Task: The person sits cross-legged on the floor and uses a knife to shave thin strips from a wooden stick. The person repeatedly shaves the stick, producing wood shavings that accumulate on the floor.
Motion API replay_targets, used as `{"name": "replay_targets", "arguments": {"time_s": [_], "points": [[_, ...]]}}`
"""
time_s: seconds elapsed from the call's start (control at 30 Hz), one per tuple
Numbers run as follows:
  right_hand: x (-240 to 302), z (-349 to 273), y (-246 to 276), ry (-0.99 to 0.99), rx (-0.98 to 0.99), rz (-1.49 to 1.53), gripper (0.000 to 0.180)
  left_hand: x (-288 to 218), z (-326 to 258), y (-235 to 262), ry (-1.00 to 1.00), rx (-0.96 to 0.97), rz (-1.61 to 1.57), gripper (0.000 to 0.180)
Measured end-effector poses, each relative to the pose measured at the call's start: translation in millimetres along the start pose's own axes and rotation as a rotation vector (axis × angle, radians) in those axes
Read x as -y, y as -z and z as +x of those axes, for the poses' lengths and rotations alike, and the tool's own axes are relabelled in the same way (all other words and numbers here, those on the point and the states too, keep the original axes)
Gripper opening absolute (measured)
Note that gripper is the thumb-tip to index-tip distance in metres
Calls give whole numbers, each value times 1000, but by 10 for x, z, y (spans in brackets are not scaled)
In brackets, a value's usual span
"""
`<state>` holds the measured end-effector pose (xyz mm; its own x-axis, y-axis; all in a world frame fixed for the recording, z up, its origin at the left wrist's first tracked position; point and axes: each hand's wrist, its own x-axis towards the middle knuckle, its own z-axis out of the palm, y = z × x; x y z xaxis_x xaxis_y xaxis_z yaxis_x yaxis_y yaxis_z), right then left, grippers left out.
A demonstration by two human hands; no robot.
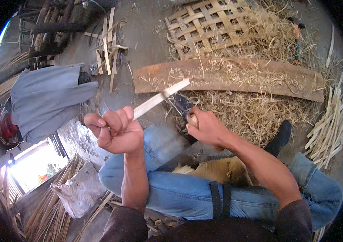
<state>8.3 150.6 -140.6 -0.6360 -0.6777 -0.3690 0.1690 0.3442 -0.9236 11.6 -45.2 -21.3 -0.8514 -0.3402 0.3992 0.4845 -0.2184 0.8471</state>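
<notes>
In my left hand (119, 129) is a pale, flat bamboo strip (151, 103), gripped in curled fingers. It slants up and to the right, its far end reaching in front of a wooden plank (227, 76). My right hand (207, 127) is closed around the light wooden handle (194, 120) of a knife. The dark blade (182, 104) points up and left, close below the strip. Blur hides whether blade and strip touch. Both hands are held above my blue-jeaned legs (191, 193).
Curly shavings (227, 117) surround the plank, beside a woven bamboo lattice (207, 24). Split strips lie piled (328, 125) at the right and scattered (109, 44) at the upper left. A grey cloth (46, 97) hangs at the left, above a white sack (80, 189).
</notes>
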Motion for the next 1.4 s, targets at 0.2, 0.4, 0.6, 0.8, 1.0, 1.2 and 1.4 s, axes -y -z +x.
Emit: {"name": "replay_targets", "arguments": {"time_s": [0.2, 0.4, 0.6, 0.8, 1.0, 1.2, 1.4], "points": [[-340, 99, 43, -84, -69, -128, 35, -3, -33, -20, 1, 19, -6, 16], [-270, 0, 86, -1, -43, -228, 34, -10, -50, 52, -8, 47, -5, 17], [-127, -126, 61, -7, -20, -200, 34, 34, -36, 83, -40, 16, 36, 20], [-385, -184, -15, -118, -149, -259, 29, -38, -76, 40, -21, 10, 28, 16], [-562, -127, 134, -207, -176, -293, 30, 21, -5, 4, -43, 36, 19, 16], [-546, -269, 225, -279, -98, -438, 34, -31, -2, 29, -80, 17, 14, 16], [-610, -372, 284, -309, -151, -443, 37, -60, -22, 51, -98, -11, -72, 12]]}}
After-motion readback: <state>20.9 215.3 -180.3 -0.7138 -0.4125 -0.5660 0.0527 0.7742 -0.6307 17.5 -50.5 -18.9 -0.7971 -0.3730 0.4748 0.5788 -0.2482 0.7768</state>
